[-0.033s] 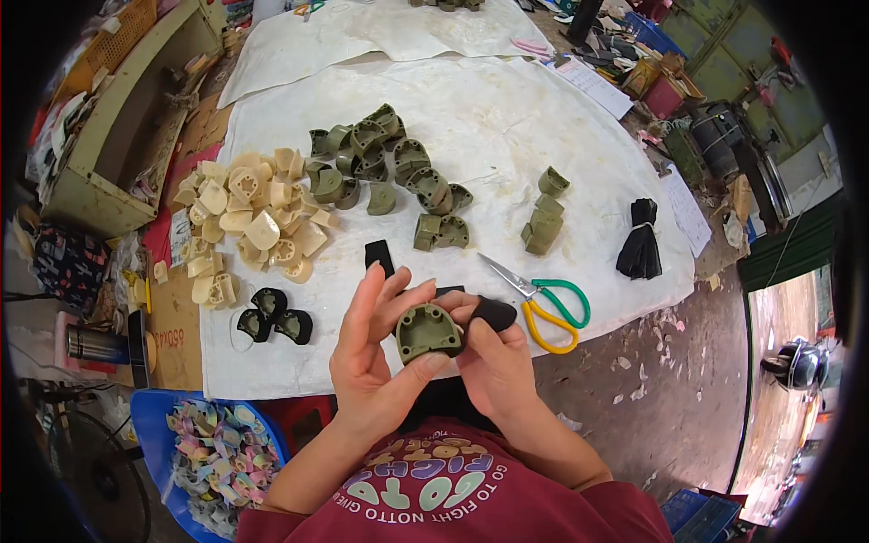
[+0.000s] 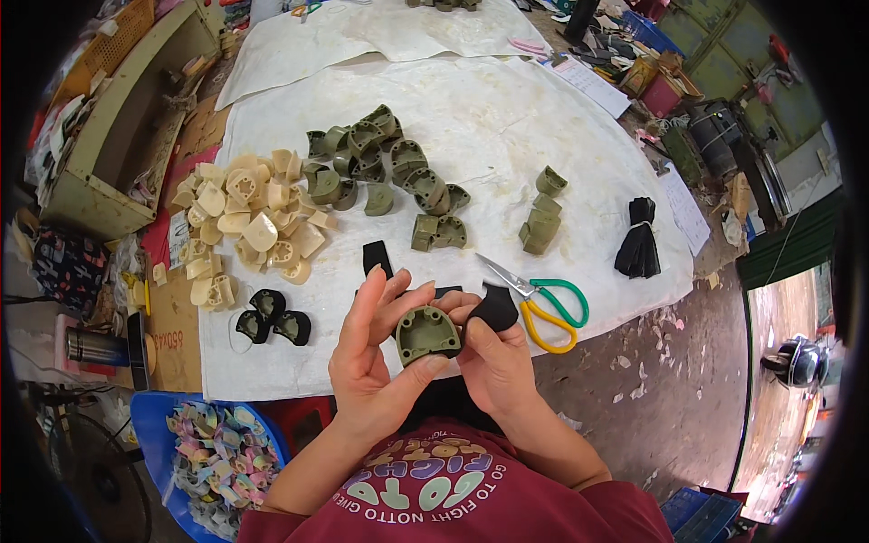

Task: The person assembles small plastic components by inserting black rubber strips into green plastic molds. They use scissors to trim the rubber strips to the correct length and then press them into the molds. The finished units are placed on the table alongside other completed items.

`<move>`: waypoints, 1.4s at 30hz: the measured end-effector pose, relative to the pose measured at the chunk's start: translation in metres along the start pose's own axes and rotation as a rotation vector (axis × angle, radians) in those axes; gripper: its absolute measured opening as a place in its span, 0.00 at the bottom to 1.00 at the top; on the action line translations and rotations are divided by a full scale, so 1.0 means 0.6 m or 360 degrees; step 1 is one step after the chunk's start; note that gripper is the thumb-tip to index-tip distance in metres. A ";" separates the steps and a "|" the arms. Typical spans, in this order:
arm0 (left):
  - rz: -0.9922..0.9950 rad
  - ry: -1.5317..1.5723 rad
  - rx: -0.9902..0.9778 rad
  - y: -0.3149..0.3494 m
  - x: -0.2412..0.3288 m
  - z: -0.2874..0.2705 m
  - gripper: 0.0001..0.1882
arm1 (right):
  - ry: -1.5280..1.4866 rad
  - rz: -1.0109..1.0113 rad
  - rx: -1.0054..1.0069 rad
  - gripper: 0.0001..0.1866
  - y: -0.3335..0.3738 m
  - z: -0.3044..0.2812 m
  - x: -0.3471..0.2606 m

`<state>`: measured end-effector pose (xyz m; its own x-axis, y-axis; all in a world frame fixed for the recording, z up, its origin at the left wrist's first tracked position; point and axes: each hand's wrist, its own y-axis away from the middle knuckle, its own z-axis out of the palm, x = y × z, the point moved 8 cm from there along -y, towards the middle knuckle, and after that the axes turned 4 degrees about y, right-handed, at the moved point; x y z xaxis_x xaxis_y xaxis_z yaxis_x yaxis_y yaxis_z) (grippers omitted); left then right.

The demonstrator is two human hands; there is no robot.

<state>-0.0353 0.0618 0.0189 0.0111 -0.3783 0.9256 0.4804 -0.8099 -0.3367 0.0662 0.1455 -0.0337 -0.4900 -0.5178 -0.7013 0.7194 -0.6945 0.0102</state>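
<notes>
My left hand (image 2: 367, 362) and my right hand (image 2: 493, 357) together hold an olive-green plastic heel piece (image 2: 427, 333), hollow side up, close to my chest. A black material piece (image 2: 493, 308) is wrapped around its right side under my right fingers. On the white sheet (image 2: 507, 118) beyond lie a pile of olive heel pieces (image 2: 376, 163), a pile of cream heel pieces (image 2: 249, 222), a small stack of olive pieces (image 2: 541, 213), three black-covered pieces (image 2: 272, 319) and a black strip (image 2: 377, 258).
Scissors with green and yellow handles (image 2: 543, 303) lie just right of my hands. A bundle of black strips (image 2: 639, 240) sits at the sheet's right edge. A wooden box (image 2: 100, 145) stands far left, and a blue bin of scraps (image 2: 213, 448) lower left.
</notes>
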 end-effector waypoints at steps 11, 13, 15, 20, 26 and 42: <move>-0.0252 -0.0130 -0.0235 0.006 -0.007 0.020 0.46 | -0.0035 0.0190 -0.0033 0.08 -0.005 -0.004 -0.016; -0.0348 -0.0142 -0.0253 0.010 -0.017 0.016 0.45 | 0.0001 0.0133 0.0020 0.07 -0.005 -0.007 -0.018; -0.0397 -0.0369 -0.0195 0.006 -0.024 0.014 0.43 | 0.0050 0.0043 0.0098 0.07 -0.005 -0.014 -0.018; -0.0085 -0.0787 0.0093 -0.003 -0.006 -0.015 0.34 | 0.0781 -0.0447 0.0324 0.08 0.011 0.003 -0.054; -0.0376 -0.0172 0.0151 -0.001 -0.033 -0.019 0.27 | 0.1523 -0.0881 0.0272 0.10 0.010 0.028 -0.097; -0.0214 -0.0035 -0.0113 -0.010 -0.036 -0.010 0.35 | 0.0805 -0.0189 0.0258 0.09 -0.006 -0.013 -0.062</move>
<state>-0.0439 0.0718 0.0000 -0.0295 -0.2548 0.9665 0.4158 -0.8825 -0.2200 0.0858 0.1712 -0.0132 -0.2361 -0.1539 -0.9595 0.5686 -0.8225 -0.0080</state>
